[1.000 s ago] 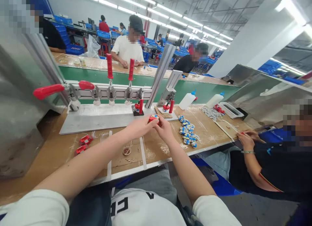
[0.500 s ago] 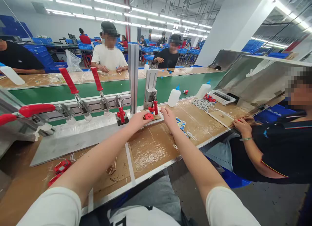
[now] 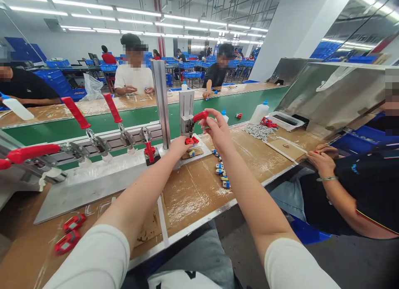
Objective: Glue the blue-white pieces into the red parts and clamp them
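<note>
My right hand (image 3: 218, 129) is closed around the red handle (image 3: 200, 116) of a toggle clamp, which slants up to the right. The clamp sits on a short upright aluminium profile (image 3: 186, 104). Below it, my left hand (image 3: 179, 150) is closed at the edge of a small red plastic part (image 3: 191, 140) on the fixture base. Its fingertips are partly hidden. Close to the left hand, a small yellow-and-white piece (image 3: 192, 153) lies on the base. Beside my right forearm are several blue, white and yellow pieces (image 3: 220, 172).
More red-handled toggle clamps (image 3: 112, 108) line a rail at left, above a metal plate (image 3: 84, 185). Two red parts (image 3: 67, 242) lie at front left. A white bottle (image 3: 259, 112) and a pile of grey pieces (image 3: 259, 132) stand farther right. A co-worker's hands (image 3: 324, 158) are at right.
My right hand has risen with the clamp handle, which has swung from upright beside the fixture to slanting up and right. My left hand stays by the red part. The view has shifted slightly.
</note>
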The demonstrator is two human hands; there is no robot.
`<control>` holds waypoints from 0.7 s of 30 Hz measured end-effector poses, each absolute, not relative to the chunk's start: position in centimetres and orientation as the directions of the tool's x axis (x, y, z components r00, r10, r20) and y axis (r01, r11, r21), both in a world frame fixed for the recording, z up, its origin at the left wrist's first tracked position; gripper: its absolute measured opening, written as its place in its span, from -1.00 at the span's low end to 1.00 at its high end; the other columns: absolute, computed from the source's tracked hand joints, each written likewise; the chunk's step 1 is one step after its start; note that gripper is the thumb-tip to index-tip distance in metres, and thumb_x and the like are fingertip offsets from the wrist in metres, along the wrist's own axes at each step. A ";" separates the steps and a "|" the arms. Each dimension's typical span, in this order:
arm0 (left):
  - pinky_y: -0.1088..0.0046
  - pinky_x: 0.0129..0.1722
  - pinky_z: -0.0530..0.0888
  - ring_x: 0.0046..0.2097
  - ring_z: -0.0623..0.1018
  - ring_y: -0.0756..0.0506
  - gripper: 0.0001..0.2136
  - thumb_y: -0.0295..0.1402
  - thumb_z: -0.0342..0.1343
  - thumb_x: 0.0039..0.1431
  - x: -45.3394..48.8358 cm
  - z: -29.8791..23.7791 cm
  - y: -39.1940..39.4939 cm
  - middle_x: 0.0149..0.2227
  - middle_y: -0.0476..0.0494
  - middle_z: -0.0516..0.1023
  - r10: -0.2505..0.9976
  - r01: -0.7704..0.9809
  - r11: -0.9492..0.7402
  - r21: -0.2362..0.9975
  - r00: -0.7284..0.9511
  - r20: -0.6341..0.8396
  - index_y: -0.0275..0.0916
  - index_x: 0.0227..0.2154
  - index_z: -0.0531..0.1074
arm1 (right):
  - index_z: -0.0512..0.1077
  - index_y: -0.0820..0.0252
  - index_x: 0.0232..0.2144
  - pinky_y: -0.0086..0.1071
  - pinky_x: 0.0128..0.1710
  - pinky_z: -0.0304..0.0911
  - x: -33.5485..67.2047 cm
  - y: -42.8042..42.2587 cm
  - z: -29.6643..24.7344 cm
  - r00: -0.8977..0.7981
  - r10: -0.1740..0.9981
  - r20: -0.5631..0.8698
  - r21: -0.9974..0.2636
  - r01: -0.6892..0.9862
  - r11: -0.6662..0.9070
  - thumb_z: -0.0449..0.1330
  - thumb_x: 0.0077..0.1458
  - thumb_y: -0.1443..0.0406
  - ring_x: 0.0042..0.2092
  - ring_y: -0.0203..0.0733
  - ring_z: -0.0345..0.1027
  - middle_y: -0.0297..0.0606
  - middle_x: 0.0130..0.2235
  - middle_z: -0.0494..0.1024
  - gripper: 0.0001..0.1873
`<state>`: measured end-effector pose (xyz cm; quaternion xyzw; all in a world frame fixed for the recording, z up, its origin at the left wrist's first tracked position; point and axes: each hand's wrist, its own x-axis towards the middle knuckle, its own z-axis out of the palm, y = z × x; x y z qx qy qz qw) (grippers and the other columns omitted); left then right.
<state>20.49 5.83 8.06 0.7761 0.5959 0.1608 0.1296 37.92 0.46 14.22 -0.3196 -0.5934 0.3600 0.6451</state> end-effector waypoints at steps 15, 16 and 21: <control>0.29 -0.19 0.42 -0.06 0.64 -0.31 -0.64 -0.02 0.24 0.26 19.4 7.3 5.0 -0.09 -0.31 0.72 0.975 0.860 -0.220 0.461 0.197 0.098 -0.20 -0.13 0.68 | 0.46 0.16 0.13 -0.23 -0.07 0.43 40.8 -3.5 3.2 -0.026 0.943 0.332 -0.872 0.371 0.318 0.25 0.29 0.04 -0.05 -0.12 0.51 -0.11 0.03 0.62 -0.52; 0.28 -0.21 0.41 -0.08 0.64 -0.32 -0.64 0.00 0.24 0.25 19.2 7.5 4.7 -0.11 -0.31 0.72 0.975 0.861 -0.223 0.458 0.202 0.095 -0.19 -0.15 0.68 | 0.47 0.16 0.12 -0.22 -0.07 0.42 40.9 -4.1 2.7 -0.022 0.941 0.337 -0.849 0.425 0.314 0.24 0.30 0.08 -0.07 -0.12 0.50 -0.11 0.01 0.62 -0.56; 0.28 -0.26 0.39 -0.17 0.62 -0.31 -0.66 0.01 0.28 0.16 18.4 9.5 3.9 -0.21 -0.29 0.70 0.957 0.859 -0.287 0.425 0.277 0.086 -0.18 -0.26 0.69 | 0.57 0.18 -0.05 -0.20 0.03 0.37 40.8 -5.9 2.2 -0.251 0.938 0.239 -0.620 0.704 0.346 0.32 0.27 0.14 -0.08 -0.10 0.47 -0.15 -0.07 0.56 -0.71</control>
